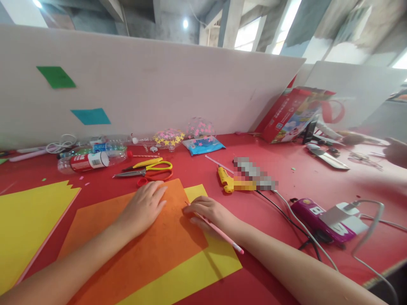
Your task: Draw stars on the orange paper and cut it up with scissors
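My left hand (146, 205) lies flat on an orange sheet of paper (136, 258) near its far edge, fingers stretched out and holding nothing. Beneath the orange sheet is a yellow sheet (178, 284), showing along the right and near sides. Over the right edge of the orange sheet, my right hand (211, 214) is closed around a pink pencil (221, 232). The pencil's tip points to the upper left, and its eraser end sticks out toward the lower right. Scissors (132, 173) with yellow and red handles lie just beyond my left hand.
A yellow glue gun (227, 183) and a purple power strip (307, 212) with cables lie to the right. Plastic bottles (84, 162), a blue packet (205, 146) and a red bag (286, 114) stand along the white partition (152, 80). Another person's hand (396, 151) is at far right.
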Demonstrator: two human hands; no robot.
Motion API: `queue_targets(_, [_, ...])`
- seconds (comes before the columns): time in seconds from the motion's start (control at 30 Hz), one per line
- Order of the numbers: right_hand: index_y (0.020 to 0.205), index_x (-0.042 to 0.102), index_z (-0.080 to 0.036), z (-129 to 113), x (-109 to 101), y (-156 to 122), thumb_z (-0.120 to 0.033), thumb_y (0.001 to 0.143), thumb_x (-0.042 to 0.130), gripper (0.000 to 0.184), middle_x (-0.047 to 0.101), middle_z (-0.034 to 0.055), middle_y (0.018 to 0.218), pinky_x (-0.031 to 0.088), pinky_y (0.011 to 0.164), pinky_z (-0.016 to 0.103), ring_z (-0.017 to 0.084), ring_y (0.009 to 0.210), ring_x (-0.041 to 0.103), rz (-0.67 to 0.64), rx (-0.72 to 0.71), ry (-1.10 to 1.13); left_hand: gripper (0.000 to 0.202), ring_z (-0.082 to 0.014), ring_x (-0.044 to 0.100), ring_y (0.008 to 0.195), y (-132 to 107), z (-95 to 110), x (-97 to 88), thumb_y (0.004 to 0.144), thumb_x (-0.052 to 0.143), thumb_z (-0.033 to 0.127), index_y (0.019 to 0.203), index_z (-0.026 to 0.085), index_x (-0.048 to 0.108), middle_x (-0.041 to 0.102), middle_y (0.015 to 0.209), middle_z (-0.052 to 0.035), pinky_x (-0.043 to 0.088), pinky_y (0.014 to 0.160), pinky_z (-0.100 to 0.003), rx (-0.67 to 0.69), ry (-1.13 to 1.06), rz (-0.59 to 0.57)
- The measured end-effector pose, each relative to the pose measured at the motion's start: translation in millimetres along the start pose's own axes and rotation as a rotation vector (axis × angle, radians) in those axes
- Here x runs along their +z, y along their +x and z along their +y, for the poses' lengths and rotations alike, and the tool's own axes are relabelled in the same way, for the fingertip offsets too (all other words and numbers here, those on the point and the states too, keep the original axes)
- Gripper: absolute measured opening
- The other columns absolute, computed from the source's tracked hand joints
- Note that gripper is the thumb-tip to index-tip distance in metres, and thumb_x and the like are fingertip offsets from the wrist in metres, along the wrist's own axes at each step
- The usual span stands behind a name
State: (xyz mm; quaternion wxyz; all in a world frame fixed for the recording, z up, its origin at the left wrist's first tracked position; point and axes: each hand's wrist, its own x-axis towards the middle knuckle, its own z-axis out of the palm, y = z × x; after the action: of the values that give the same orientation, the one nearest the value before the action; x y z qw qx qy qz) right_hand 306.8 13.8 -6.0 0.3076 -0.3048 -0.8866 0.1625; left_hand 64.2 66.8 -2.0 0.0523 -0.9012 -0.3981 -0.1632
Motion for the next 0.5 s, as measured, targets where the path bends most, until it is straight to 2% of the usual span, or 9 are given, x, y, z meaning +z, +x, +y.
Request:
queue_targets(0.07, [0.104,0.061,-0.016,-1.6,-0.4,0.9,-0.021,0.095,0.044,0.02,0.069,0.0104,0.093,0.049,0.083,0.034,0.021,0.091,0.06,0.012,0.007,0.036,0.048,-0.0267,0.047,0.129,-2.9,15.0,-3.9,0.1,0.033,0.045,0.135,0.015,0.048,0.051,0.14,-0.0146,0.038,0.105,-0.042,0.057,-0.09,-0.089])
queue_targets(0.17, [0.095,0.064,-0.016,-6.6,-5.6,1.9,-0.029,0.096,0.044,0.024,0.069,0.0102,0.09,0.048,0.078,0.032,0.019,0.084,0.059,0.082,0.113,0.083,0.072,-0.0316,0.034,0.138,-7.7,32.3,-1.7,0.094,0.04,0.061,0.145,0.011,0.036,0.036,0.151,-0.0188,0.031,0.11,-0.047,0.085,-0.176,-0.25])
queue_targets(0.27, [0.08,0.063,-0.016,-12.1,-10.3,1.1,-0.034,0.097,0.04,0.033,0.06,0.003,0.069,0.044,0.063,0.025,0.013,0.065,0.055,0.1,0.389,0.287,0.071,-0.0324,0.027,0.141,-10.7,34.7,6.4,0.095,0.038,0.06,0.147,0.012,0.033,0.031,0.153,-0.018,0.025,0.113,-0.05,0.035,-0.205,-0.275])
queue_targets(0.37, [0.088,0.059,-0.017,-16.1,-8.6,-0.9,-0.029,0.091,0.048,0.016,0.048,-0.0052,0.057,0.035,0.049,0.02,0.009,0.05,0.044,0.062,0.599,0.591,0.068,-0.0309,0.025,0.142,-11.0,27.3,10.2,0.096,0.037,0.057,0.147,0.013,0.032,0.029,0.154,-0.0167,0.023,0.114,-0.05,-0.001,-0.256,-0.271])
queue_targets(0.43, [0.089,0.055,-0.018,-18.0,-6.0,-1.9,-0.021,0.081,0.055,0.008,0.047,-0.007,0.058,0.03,0.047,0.019,0.008,0.05,0.04,0.047,0.642,0.669,0.063,-0.028,0.025,0.142,-10.5,22.5,8.8,0.098,0.036,0.051,0.147,0.012,0.033,0.031,0.154,-0.0159,0.024,0.114,-0.046,-0.008,-0.302,-0.281])
queue_targets(0.5, [0.079,0.053,-0.018,-20.0,-4.8,-2.3,-0.014,0.073,0.057,0.009,0.049,-0.0056,0.063,0.029,0.048,0.018,0.008,0.054,0.041,0.029,0.629,0.635,0.057,-0.0264,0.027,0.141,-9.9,20.3,6.5,0.098,0.037,0.045,0.145,0.011,0.036,0.032,0.153,-0.0153,0.026,0.113,-0.045,-0.018,-0.322,-0.287])
